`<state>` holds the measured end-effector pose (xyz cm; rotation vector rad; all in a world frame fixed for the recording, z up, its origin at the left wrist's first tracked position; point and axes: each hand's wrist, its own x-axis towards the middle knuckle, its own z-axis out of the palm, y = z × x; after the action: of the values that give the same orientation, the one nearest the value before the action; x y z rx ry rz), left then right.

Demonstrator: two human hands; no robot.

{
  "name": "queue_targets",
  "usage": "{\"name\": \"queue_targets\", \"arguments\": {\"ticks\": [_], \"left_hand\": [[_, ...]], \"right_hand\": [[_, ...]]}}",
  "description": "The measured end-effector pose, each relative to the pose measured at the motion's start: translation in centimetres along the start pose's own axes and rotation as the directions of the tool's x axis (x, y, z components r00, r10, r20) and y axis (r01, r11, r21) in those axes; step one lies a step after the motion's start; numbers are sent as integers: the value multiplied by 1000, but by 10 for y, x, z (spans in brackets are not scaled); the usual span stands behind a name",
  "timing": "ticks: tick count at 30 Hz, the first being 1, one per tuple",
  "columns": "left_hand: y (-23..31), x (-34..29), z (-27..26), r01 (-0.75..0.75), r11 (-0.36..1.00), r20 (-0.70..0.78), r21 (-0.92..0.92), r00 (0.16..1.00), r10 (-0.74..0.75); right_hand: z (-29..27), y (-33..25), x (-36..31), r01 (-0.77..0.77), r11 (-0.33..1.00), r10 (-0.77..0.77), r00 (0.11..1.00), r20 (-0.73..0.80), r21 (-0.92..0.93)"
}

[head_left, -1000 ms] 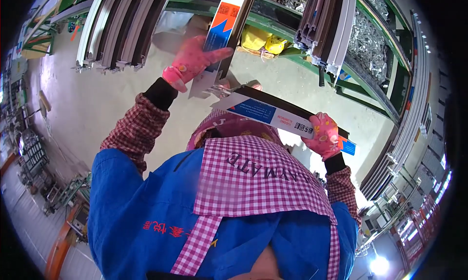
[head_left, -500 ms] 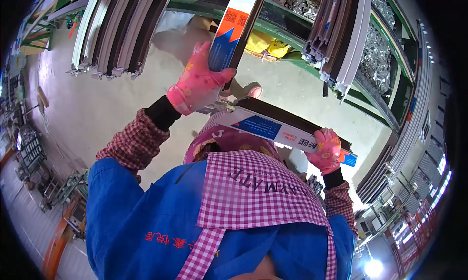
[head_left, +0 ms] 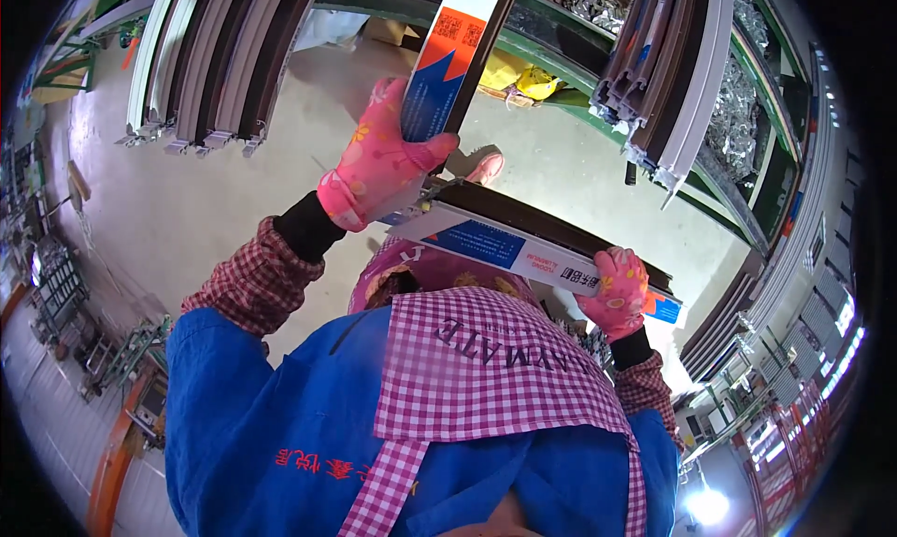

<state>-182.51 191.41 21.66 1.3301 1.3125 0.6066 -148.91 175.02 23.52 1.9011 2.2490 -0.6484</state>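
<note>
- Pink-gloved left hand (head_left: pixel 378 158): long profile (head_left: pixel 444 74) held near its lower end; thumb laid across, other fingers along the left edge, clamped as far as can be seen.
- Pink-gloved right hand (head_left: pixel 615 294): fingers curled over the short profile (head_left: pixel 523 252) near its right end, clamped on it.
- Location: short profile held crosswise in front of the checked apron (head_left: pixel 505 369); long profile run away to the top edge, over the green rack (head_left: pixel 561 116). Near ends brought together at a corner by the left hand; whether joined cannot be told.
- Handling (judged): both stiff, probably light for their length; long one likely awkward to swing. Printed film likely slippery; dark finish easily scratched, cut ends maybe sharp.
- Hold: best taken around both long edges, clear of the cut ends; long one supported farther out too.
- Pose: left arm reached forward, elbow bent out, wrist turned inward; right forearm kept low and close to the body, palm partly hidden.
- Around: profile stacks hung out at left (head_left: pixel 224 60) and right (head_left: pixel 673 79); yellow bag (head_left: pixel 533 82) by the rack, pale floor (head_left: pixel 318 140) below.
</note>
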Motion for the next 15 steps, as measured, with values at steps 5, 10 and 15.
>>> {"name": "queue_targets", "arguments": {"ticks": [5, 10, 15], "left_hand": [[-2, 1, 0, -40, 997, 1, 71, 999, 40], [-5, -1, -1, -55, 996, -20, 67, 998, 56], [1, -1, 1, -46, 999, -23, 20, 999, 46]], "right_hand": [[-1, -4, 1, 55, 998, -57, 992, -110, -23], [-11, -3, 9, 84, 996, -86, 991, -106, -22], [7, -10, -5, 28, 999, -26, 995, -94, 26]]}}
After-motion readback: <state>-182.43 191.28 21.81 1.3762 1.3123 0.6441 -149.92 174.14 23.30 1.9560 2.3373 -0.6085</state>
